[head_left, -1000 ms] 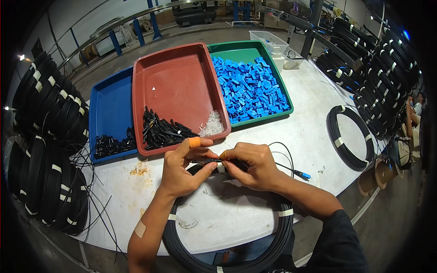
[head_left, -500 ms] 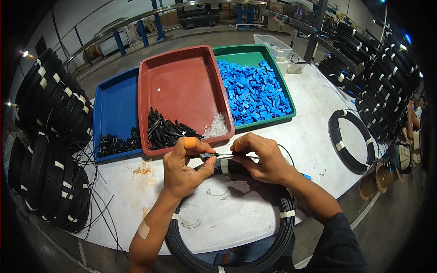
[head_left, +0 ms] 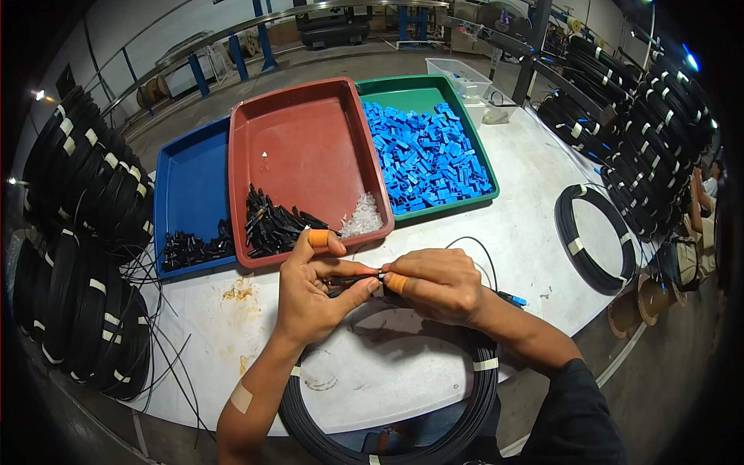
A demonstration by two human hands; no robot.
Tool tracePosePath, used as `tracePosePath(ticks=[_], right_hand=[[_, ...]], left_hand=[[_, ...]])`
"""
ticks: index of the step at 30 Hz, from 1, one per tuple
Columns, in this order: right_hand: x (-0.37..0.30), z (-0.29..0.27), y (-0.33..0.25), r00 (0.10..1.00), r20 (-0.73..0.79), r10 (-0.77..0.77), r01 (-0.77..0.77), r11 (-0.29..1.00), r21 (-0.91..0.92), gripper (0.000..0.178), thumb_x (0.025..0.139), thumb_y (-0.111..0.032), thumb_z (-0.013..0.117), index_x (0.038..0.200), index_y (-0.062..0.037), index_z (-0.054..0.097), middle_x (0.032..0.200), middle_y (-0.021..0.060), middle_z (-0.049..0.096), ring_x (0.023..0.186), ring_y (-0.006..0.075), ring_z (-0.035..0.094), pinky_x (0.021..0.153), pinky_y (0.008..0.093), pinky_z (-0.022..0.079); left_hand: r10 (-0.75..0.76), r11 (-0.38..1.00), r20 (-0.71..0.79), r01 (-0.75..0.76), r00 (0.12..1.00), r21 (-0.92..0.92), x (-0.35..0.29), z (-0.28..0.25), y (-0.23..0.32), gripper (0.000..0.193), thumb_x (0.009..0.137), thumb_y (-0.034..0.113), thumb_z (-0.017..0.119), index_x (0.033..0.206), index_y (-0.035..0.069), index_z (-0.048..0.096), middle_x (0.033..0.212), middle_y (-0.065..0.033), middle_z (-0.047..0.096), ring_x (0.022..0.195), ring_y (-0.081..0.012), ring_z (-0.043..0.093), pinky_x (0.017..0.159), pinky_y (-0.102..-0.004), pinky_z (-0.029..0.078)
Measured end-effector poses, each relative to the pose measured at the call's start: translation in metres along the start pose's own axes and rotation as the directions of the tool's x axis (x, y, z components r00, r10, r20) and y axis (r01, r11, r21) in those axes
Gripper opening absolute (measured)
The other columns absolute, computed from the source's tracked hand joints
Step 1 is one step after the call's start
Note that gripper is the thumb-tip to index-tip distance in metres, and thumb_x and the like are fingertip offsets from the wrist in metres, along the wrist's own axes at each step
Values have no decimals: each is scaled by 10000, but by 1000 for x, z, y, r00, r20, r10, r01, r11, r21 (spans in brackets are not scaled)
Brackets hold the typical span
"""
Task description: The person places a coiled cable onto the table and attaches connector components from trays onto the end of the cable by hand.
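Over the far side of a large coil of black cable (head_left: 487, 387), my two hands meet fingertip to fingertip. My left hand (head_left: 316, 298) pinches a thin black cable end (head_left: 341, 280), its index finger and thumb pointing right. The fingers of my right hand (head_left: 438, 285) close on the same piece, where a small dark fitting shows between the fingertips; most of it is hidden. Orange tape wraps a finger on each hand. A loop of cable rises behind my right hand and comes down near a blue connector (head_left: 513, 300) beside the right wrist.
Beyond my hands stand a red tray (head_left: 306, 139) with black parts and clear pieces, a blue tray (head_left: 190, 174) with black parts, and a green tray (head_left: 422, 87) full of blue connectors. Cable coils (head_left: 85, 302) are stacked at left; another coil (head_left: 570, 232) lies at right.
My right hand has turned over and moved left and slightly down, closing the gap to my left fingertips. The bare stretch of thin cable between the hands is now covered.
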State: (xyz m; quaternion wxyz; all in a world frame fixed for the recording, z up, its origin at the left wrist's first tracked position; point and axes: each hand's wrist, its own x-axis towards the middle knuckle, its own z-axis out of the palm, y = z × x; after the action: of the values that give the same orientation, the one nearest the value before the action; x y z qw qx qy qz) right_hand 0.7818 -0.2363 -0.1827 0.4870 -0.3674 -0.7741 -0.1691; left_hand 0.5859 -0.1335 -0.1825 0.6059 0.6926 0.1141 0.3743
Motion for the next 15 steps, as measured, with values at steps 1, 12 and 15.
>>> tracePosePath(ticks=[1, 12, 15], right_hand=[[0, -1, 0, 998, 19, -63, 63, 998, -11, 155, 744, -15, 767, 872, 44, 703, 875, 175, 727, 713, 279, 734, 592, 347, 609], [8, -17, -4, 699, 433, 569, -701, 664, 260, 121, 764, 62, 797, 847, 25, 717, 791, 136, 747, 735, 167, 730, 669, 272, 572], [8, -14, 0, 502, 537, 678, -865, 385, 323, 62, 856, 24, 767, 891, 35, 718, 802, 90, 743, 716, 104, 671, 660, 266, 536]], left_hand=[[-27, 999, 16, 27, 1000, -32, 0, 0, 1, 515, 830, -70, 797, 1112, 66, 387, 961, -170, 764, 920, -139, 723, 815, -225, 563], [269, 808, 187, -327, 945, 491, -3, 5, 1, 288, 788, 58, 871, 971, -7, 658, 884, -96, 776, 765, -159, 768, 676, -265, 610], [356, 713, 208, -409, 911, 570, 2, 4, 1, 224, 753, 69, 876, 900, 16, 714, 904, -114, 775, 723, -209, 762, 633, -274, 595]])
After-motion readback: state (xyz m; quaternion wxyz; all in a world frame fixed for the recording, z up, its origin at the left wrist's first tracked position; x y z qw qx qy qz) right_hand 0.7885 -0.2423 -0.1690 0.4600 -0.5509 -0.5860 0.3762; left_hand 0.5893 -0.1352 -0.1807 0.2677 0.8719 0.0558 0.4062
